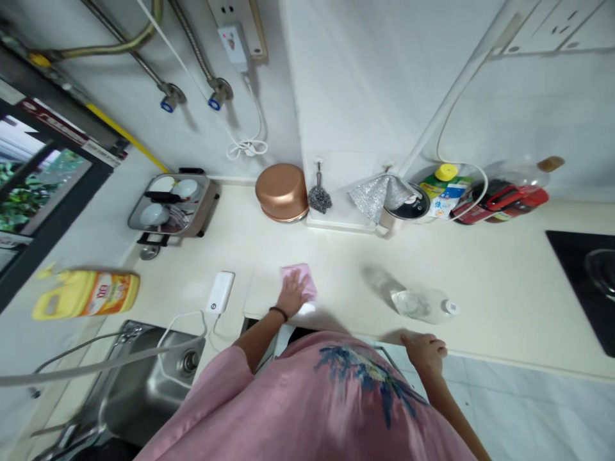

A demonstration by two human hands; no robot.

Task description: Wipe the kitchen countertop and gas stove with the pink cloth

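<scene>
Lays left hand [294,289] palm down, fingers spread. Rests right hand [425,352] well apart from that grip, fingers bent.

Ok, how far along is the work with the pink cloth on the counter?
Done: the counter near the cloth looks clean, though I can't confirm any stretch is finished.
In hand: the left hand lies on the cloth; the right hand rests at the front edge.
Left, probably: the spots under the clear bottle and white power bank.
</scene>
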